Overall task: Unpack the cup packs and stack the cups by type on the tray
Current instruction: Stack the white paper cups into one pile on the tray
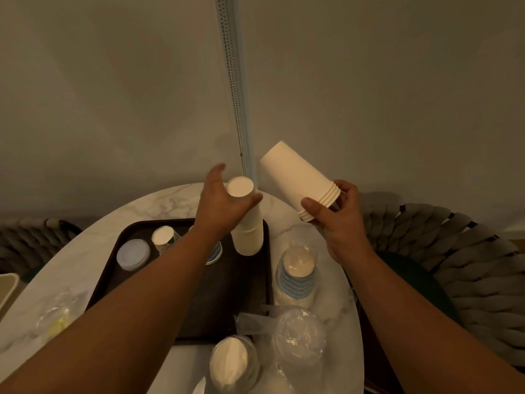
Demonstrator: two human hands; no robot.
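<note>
A tall stack of plain white paper cups (249, 231) stands upside down at the far right corner of the dark tray (244, 285). My left hand (224, 203) grips the top of that stack. My right hand (338, 220) holds a short nested stack of white cups (298, 180) by its rims, tilted in the air to the right of the tall stack. On the tray also stand a pale lidded cup (133, 254), a green-printed cup (164, 238), and a blue-striped cup (215, 255) partly hidden by my left forearm.
Right of the tray on the round marble table (159, 206) stand a wrapped pack of blue-striped cups (297, 275), a pack of clear plastic cups (299, 335) and a wrapped white pack (231, 364). Crumpled plastic wrap (56, 317) lies left. Woven chairs (443, 251) flank the table.
</note>
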